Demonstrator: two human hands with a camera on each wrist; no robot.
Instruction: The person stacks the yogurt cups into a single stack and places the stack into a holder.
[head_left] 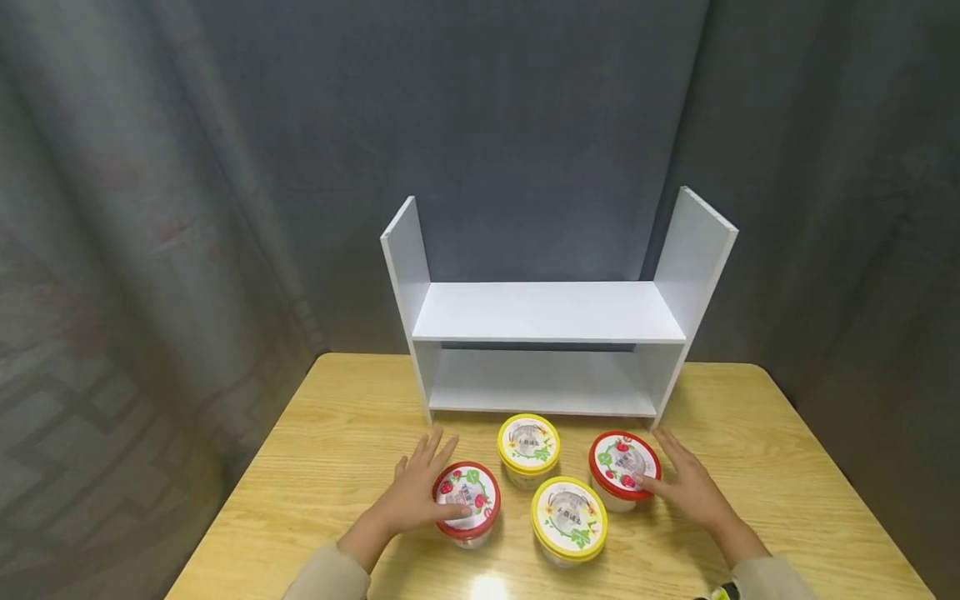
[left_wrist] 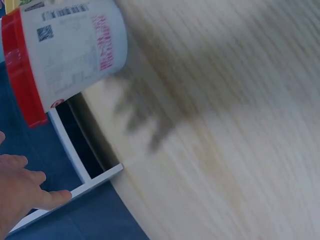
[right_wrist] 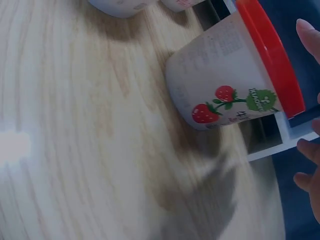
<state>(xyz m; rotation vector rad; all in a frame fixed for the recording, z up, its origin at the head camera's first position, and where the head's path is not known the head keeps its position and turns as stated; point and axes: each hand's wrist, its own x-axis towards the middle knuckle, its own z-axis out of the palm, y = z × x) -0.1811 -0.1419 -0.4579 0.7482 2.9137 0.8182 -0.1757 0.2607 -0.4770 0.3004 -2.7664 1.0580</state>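
Note:
Four tubs would be several: two have red lids with strawberries, two have yellow lids. My left hand point(head_left: 411, 495) is spread beside the left red-lidded tub point(head_left: 468, 500), its thumb over the lid. In the left wrist view, fingers point(left_wrist: 22, 185) show apart from that tub point(left_wrist: 75, 50). On the right, my right hand point(head_left: 693, 490) reaches with spread fingers beside the other red-lidded tub point(head_left: 625, 467), thumb over its lid's edge. The right wrist view shows a gap between this hand point(right_wrist: 312, 165) and the tub point(right_wrist: 225, 75). Between them stand a rear yellow-lidded tub point(head_left: 528, 446) and a front one point(head_left: 569, 520).
Behind the tubs, a white two-level shelf point(head_left: 547, 312) with tall side panels stands on the wooden table point(head_left: 330, 425). Grey curtains point(head_left: 525, 125) hang behind and at both sides. A bright light reflection lies near the table's front.

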